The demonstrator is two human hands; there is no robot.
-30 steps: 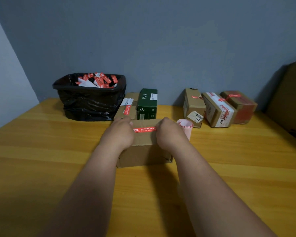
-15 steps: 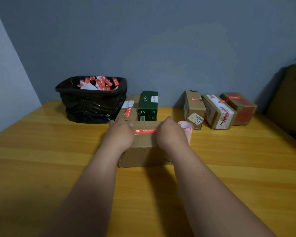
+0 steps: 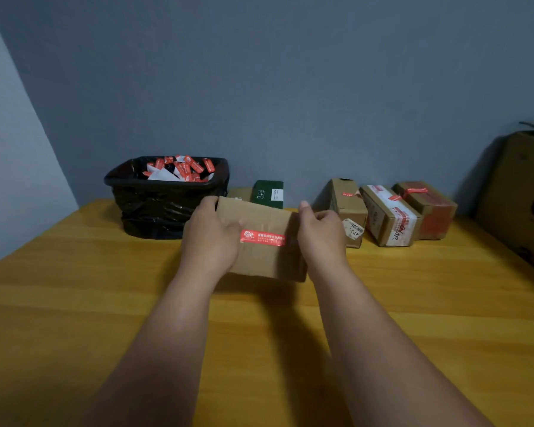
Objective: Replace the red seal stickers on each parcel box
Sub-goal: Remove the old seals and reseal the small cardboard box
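A brown cardboard parcel box [image 3: 264,217] is held tilted above the wooden table [image 3: 74,303], its top face turned toward me. A red seal sticker [image 3: 262,237] lies flat across that face. My left hand [image 3: 211,241] grips the box's left side with the thumb on the top face by the sticker's left end. My right hand [image 3: 319,238] grips the right side. Three more brown parcels [image 3: 347,208], [image 3: 389,215], [image 3: 426,208] stand at the back right with red stickers on them.
A black bin [image 3: 164,201] lined with a bag holds several peeled red stickers and white backing pieces at the back left. A green box [image 3: 267,194] and a brown box [image 3: 239,194] stand behind the held parcel. A large carton [image 3: 518,195] sits at the far right.
Both hands have lifted the parcel off the table and tipped its top face toward me. The pink sticker roll beside it is now hidden behind my right hand.
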